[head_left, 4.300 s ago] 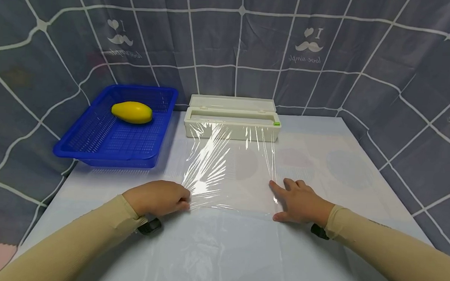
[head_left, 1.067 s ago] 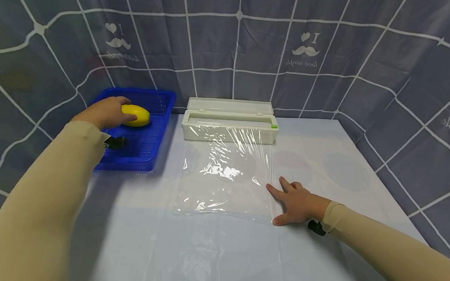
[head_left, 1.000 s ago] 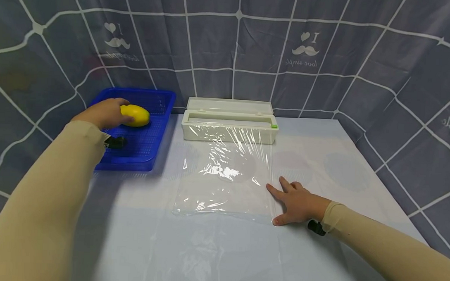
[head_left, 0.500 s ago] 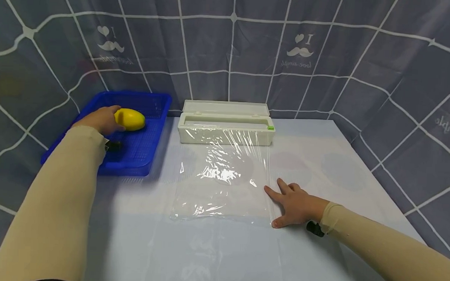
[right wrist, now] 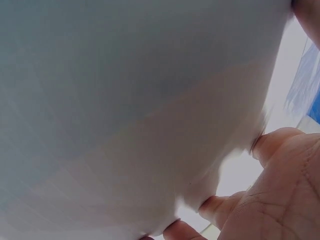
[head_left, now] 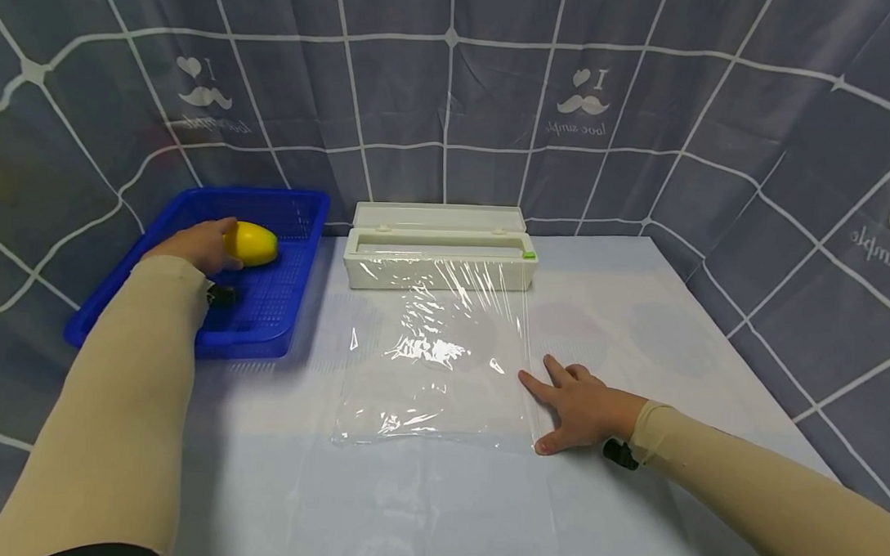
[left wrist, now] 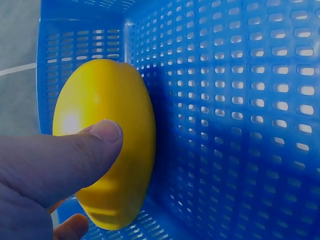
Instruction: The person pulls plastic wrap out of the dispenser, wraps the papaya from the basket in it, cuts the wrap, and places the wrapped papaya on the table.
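Note:
In the blue basket at the left, my left hand [head_left: 196,245] grips a smooth yellow oblong fruit [head_left: 253,245], its exact kind unclear. The left wrist view shows the thumb across the fruit [left wrist: 107,165] and fingertips under its near side. A sheet of clear plastic wrap [head_left: 434,376] lies flat on the table, drawn from a white wrap dispenser [head_left: 441,274] whose lid stands up. My right hand [head_left: 584,405], fingers spread, presses the wrap's right edge with its fingertips. From below, the right wrist view shows those fingertips on the table.
The blue perforated basket [head_left: 245,349] stands at the table's back left. A white cloth covers the table [head_left: 422,514]. Grey curtains with white grid lines [head_left: 392,96] close in the back and sides. A green slider [head_left: 529,255] sits at the dispenser's right end.
My left hand has left the wrap's near left corner and gone into the basket, where it holds the fruit. My right hand stays at the wrap's edge. The head view has shifted slightly.

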Demonstrator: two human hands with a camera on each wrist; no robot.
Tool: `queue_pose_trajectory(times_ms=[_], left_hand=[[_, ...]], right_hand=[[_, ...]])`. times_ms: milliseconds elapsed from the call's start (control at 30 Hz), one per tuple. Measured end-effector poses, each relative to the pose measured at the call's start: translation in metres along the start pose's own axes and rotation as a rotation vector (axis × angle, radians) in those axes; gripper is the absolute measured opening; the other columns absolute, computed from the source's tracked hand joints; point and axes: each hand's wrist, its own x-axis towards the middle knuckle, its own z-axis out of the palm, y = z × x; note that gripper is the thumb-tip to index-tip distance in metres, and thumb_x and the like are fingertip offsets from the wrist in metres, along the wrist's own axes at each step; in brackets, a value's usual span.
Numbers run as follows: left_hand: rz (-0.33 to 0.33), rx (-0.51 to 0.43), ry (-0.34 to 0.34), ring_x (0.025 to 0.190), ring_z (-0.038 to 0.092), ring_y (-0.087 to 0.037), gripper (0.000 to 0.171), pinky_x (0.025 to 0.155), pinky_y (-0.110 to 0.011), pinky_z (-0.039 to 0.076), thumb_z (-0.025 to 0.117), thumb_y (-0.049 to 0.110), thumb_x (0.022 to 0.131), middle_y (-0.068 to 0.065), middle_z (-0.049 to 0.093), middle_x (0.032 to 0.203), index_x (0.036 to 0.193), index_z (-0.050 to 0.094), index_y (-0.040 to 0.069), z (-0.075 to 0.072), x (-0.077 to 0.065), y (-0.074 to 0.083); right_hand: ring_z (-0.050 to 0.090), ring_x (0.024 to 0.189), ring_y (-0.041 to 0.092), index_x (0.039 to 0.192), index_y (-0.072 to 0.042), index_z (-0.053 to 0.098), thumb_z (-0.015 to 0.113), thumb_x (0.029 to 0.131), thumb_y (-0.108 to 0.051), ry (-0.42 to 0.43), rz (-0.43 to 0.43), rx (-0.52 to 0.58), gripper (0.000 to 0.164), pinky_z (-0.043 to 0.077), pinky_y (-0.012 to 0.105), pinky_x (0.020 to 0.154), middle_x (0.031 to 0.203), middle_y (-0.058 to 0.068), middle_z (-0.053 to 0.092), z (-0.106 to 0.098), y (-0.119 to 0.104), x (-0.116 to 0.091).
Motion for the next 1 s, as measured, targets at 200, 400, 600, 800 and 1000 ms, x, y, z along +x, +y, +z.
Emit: queue_pose_trajectory(times_ms=[200,400,600,800,1000], left_hand=[[-0.031,0.017,0.014,0.132,0.023,-0.067,0.09,0.102,-0.087,0.031,0.065,0.035,0.104,-0.045,0.017,0.154,0.169,0.009,0.009,0.003,-0.003,0.004],[-0.021,-0.011,0.062,0.127,0.031,-0.061,0.08,0.097,-0.084,0.037,0.069,0.03,0.102,-0.039,0.028,0.151,0.163,0.025,0.005,0.006,-0.005,0.01],[-0.044,-0.036,0.076,0.12,0.044,-0.056,0.076,0.101,-0.08,0.038,0.071,0.027,0.1,-0.036,0.044,0.142,0.158,0.029,0.004,0.009,-0.003,0.013],[-0.008,0.048,0.049,0.125,0.038,-0.06,0.078,0.1,-0.085,0.035,0.072,0.029,0.098,-0.036,0.039,0.148,0.161,0.031,0.008,0.008,0.0,0.012],[-0.011,-0.007,0.01,0.113,0.053,-0.055,0.081,0.098,-0.077,0.042,0.074,0.028,0.096,-0.039,0.049,0.137,0.156,0.026,0.003,0.008,0.005,0.008]], right_hand=[[0.027,0.15,0.056,0.168,-0.025,0.026,0.085,0.082,-0.059,-0.003,0.01,0.004,0.11,0.039,0.071,0.113,0.173,0.028,0.014,0.0,0.0,0.0],[0.027,0.15,0.056,0.168,-0.024,0.026,0.085,0.081,-0.058,0.002,0.011,0.005,0.111,0.039,0.071,0.113,0.173,0.028,0.014,0.001,0.0,0.001],[0.028,0.149,0.058,0.168,-0.024,0.026,0.085,0.082,-0.058,0.001,0.004,-0.002,0.11,0.039,0.071,0.113,0.172,0.029,0.014,0.0,-0.001,0.0],[0.028,0.149,0.056,0.168,-0.025,0.026,0.085,0.082,-0.059,0.0,0.008,-0.002,0.11,0.039,0.07,0.113,0.173,0.028,0.014,-0.001,-0.001,-0.001],[0.027,0.15,0.056,0.168,-0.024,0.026,0.085,0.082,-0.059,0.0,0.01,0.003,0.11,0.039,0.07,0.114,0.173,0.028,0.014,0.0,-0.001,0.0]])
